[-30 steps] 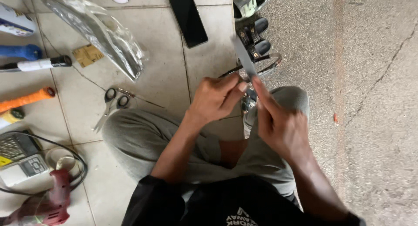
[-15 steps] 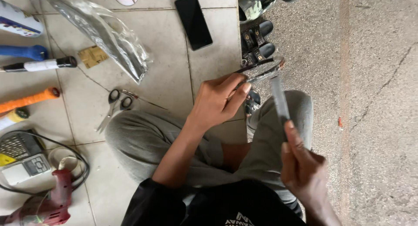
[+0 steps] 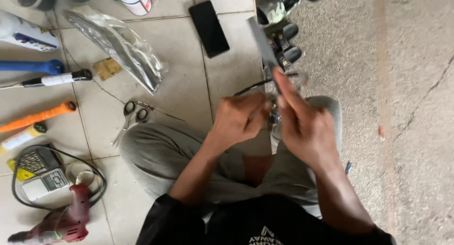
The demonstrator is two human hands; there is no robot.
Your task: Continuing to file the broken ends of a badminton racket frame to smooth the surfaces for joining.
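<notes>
I sit cross-legged on a tiled floor with both hands raised over my knees. My left hand (image 3: pixel 239 118) is closed on a small dark part; a thin black wire (image 3: pixel 250 86) sticks out of it, and the part itself is mostly hidden by my fingers. My right hand (image 3: pixel 302 127) pinches the lower end of a flat grey strip (image 3: pixel 262 46). The strip points up and away from me. The right fingertips touch the left hand at the part.
A black phone (image 3: pixel 209 22), clear plastic bag (image 3: pixel 118 44) and scissors (image 3: pixel 132 112) lie ahead on the tiles. At left are an orange handle (image 3: pixel 38 116), blue handle (image 3: pixel 30 65), grey meter (image 3: pixel 40 171) and red drill (image 3: pixel 61 221). A black knobbed device (image 3: pixel 283 42) sits by the rough concrete.
My right hand, which had dropped down and to the right with the grey strip, has come back up against my left hand. The left hand has hardly moved.
</notes>
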